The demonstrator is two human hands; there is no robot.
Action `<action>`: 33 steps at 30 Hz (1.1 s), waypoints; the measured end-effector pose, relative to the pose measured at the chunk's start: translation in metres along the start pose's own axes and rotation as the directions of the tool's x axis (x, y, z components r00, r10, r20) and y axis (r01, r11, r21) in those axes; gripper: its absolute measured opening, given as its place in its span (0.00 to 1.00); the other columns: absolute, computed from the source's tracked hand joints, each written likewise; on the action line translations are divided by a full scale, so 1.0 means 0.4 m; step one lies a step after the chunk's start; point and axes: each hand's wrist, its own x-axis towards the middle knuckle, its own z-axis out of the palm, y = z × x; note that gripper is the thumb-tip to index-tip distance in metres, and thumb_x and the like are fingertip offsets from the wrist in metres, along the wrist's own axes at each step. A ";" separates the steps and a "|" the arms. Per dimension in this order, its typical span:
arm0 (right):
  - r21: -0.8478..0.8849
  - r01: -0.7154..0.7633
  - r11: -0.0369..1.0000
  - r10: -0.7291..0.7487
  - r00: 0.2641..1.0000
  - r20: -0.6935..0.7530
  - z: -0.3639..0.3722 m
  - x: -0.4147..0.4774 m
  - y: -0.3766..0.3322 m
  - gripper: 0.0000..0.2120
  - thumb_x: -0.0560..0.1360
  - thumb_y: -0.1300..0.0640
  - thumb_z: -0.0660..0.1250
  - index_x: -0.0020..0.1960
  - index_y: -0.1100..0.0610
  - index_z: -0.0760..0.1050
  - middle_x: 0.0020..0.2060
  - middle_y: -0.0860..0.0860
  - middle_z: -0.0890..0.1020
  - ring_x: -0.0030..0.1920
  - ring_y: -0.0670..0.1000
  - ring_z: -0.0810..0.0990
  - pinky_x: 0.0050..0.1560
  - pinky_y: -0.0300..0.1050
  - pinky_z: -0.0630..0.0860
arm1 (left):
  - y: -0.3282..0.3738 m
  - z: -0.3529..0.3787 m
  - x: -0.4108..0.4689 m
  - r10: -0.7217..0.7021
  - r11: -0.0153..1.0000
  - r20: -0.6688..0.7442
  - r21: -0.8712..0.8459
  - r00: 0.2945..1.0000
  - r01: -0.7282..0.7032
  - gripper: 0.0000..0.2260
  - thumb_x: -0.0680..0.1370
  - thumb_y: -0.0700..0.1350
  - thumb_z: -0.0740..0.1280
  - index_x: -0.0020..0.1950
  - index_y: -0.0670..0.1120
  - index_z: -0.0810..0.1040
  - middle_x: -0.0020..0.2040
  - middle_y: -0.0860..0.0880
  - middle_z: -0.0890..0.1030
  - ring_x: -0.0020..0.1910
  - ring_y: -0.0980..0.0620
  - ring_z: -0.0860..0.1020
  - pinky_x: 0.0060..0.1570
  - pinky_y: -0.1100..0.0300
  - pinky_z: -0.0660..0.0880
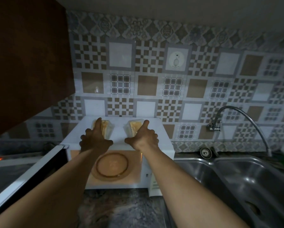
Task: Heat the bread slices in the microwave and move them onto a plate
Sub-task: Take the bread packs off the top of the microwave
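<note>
A white microwave (120, 136) stands on the counter with its door (31, 176) swung open to the left. Inside, the lit cavity holds a bare round glass turntable (111, 165). On the microwave's top lie two clear plastic packs of bread slices. My left hand (95, 139) rests on the left pack (105, 127), fingers spread over it. My right hand (143, 137) lies on the right pack (133, 127) in the same way. Whether either hand grips its pack firmly is unclear. No plate is in view.
A steel double sink (236, 183) lies right of the microwave, with a wall tap and flexible hose (246, 119) above it and a drain strainer (205, 152) on the rim. A dark wall cabinet (27, 63) hangs at upper left. Stone counter (121, 209) runs below.
</note>
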 end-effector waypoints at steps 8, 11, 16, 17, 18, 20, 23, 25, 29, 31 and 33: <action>0.001 0.036 0.999 -0.036 0.997 -0.062 -0.056 -0.203 -0.010 0.49 0.66 0.41 0.76 0.74 0.53 0.49 0.59 0.60 0.74 0.59 0.62 0.73 0.56 0.54 0.73 | -0.029 -0.121 -0.197 0.027 1.000 0.021 -0.012 0.999 -0.027 0.47 0.69 0.55 0.74 0.78 0.60 0.44 0.64 0.37 0.70 0.60 0.34 0.72 0.57 0.42 0.73; 0.010 0.033 0.999 -0.032 0.998 -0.055 -0.055 -0.290 -0.005 0.47 0.66 0.40 0.76 0.72 0.52 0.50 0.58 0.60 0.74 0.57 0.62 0.74 0.53 0.54 0.73 | -0.053 -0.149 -0.289 0.043 0.999 -0.004 -0.015 0.999 -0.043 0.48 0.67 0.56 0.75 0.76 0.61 0.45 0.63 0.36 0.73 0.58 0.33 0.74 0.54 0.40 0.74; 0.003 0.015 1.000 -0.015 0.998 -0.063 -0.021 -0.404 0.020 0.46 0.63 0.38 0.77 0.67 0.52 0.52 0.59 0.61 0.76 0.58 0.63 0.75 0.54 0.55 0.76 | -0.094 -0.153 -0.419 0.013 0.999 -0.009 -0.041 1.000 -0.014 0.47 0.69 0.55 0.75 0.76 0.63 0.46 0.71 0.37 0.65 0.64 0.32 0.68 0.59 0.39 0.69; 0.006 0.010 1.000 -0.010 0.998 -0.058 -0.009 -0.427 0.027 0.45 0.63 0.39 0.77 0.67 0.51 0.52 0.59 0.61 0.76 0.57 0.63 0.75 0.55 0.55 0.77 | -0.109 -0.150 -0.440 0.007 0.999 -0.003 -0.042 1.000 -0.007 0.47 0.69 0.55 0.75 0.76 0.63 0.46 0.71 0.38 0.65 0.64 0.32 0.68 0.60 0.39 0.69; 0.015 0.001 1.000 0.000 0.999 -0.052 0.005 -0.450 0.036 0.46 0.63 0.39 0.77 0.67 0.51 0.52 0.59 0.61 0.76 0.57 0.63 0.75 0.55 0.56 0.77 | -0.125 -0.143 -0.460 0.003 0.999 0.005 -0.040 1.000 -0.002 0.47 0.69 0.55 0.75 0.76 0.63 0.45 0.70 0.38 0.66 0.64 0.33 0.69 0.60 0.39 0.69; 0.027 -0.020 0.999 0.021 0.999 -0.049 0.034 -0.488 0.058 0.47 0.64 0.39 0.77 0.69 0.51 0.51 0.60 0.62 0.74 0.58 0.64 0.74 0.55 0.55 0.75 | -0.155 -0.126 -0.495 -0.004 0.999 0.021 -0.043 1.000 0.004 0.47 0.69 0.54 0.76 0.76 0.63 0.46 0.68 0.39 0.67 0.63 0.33 0.69 0.59 0.39 0.69; 0.037 -0.058 0.998 0.059 0.998 -0.025 0.096 -0.524 0.098 0.47 0.65 0.40 0.77 0.70 0.50 0.50 0.58 0.62 0.74 0.57 0.64 0.74 0.55 0.56 0.75 | -0.199 -0.087 -0.536 -0.005 0.999 0.043 -0.048 0.999 0.007 0.44 0.70 0.52 0.74 0.76 0.63 0.48 0.65 0.39 0.68 0.60 0.34 0.69 0.57 0.40 0.68; 0.057 -0.070 0.996 0.071 0.997 -0.020 0.137 -0.539 0.126 0.46 0.65 0.41 0.77 0.69 0.49 0.50 0.57 0.62 0.74 0.55 0.63 0.74 0.52 0.54 0.75 | -0.226 -0.055 -0.554 -0.009 0.999 0.056 -0.053 0.998 0.012 0.43 0.70 0.52 0.72 0.75 0.64 0.46 0.64 0.40 0.68 0.59 0.34 0.69 0.56 0.41 0.68; 0.052 -0.105 0.993 0.105 0.994 0.009 0.224 -0.549 0.190 0.44 0.66 0.41 0.77 0.68 0.52 0.53 0.56 0.61 0.76 0.53 0.62 0.75 0.44 0.50 0.72 | -0.283 0.026 -0.566 -0.062 0.997 0.098 -0.040 0.993 0.066 0.45 0.69 0.53 0.74 0.75 0.64 0.45 0.66 0.39 0.67 0.60 0.32 0.69 0.58 0.39 0.69; 0.044 -0.124 0.991 0.123 0.992 0.018 0.273 -0.543 0.222 0.45 0.64 0.40 0.77 0.67 0.52 0.53 0.58 0.62 0.77 0.57 0.64 0.76 0.49 0.53 0.76 | -0.309 0.070 -0.575 -0.077 0.995 0.123 -0.051 0.989 0.084 0.47 0.68 0.51 0.75 0.76 0.63 0.46 0.66 0.38 0.67 0.61 0.31 0.69 0.59 0.38 0.71; 0.050 -0.160 0.986 0.157 0.986 0.057 0.322 -0.530 0.254 0.48 0.64 0.41 0.78 0.70 0.52 0.51 0.61 0.64 0.75 0.60 0.65 0.75 0.57 0.56 0.76 | -0.334 0.122 -0.576 -0.093 0.992 0.161 -0.070 0.982 0.105 0.47 0.68 0.48 0.75 0.77 0.62 0.46 0.66 0.36 0.68 0.60 0.31 0.72 0.58 0.42 0.72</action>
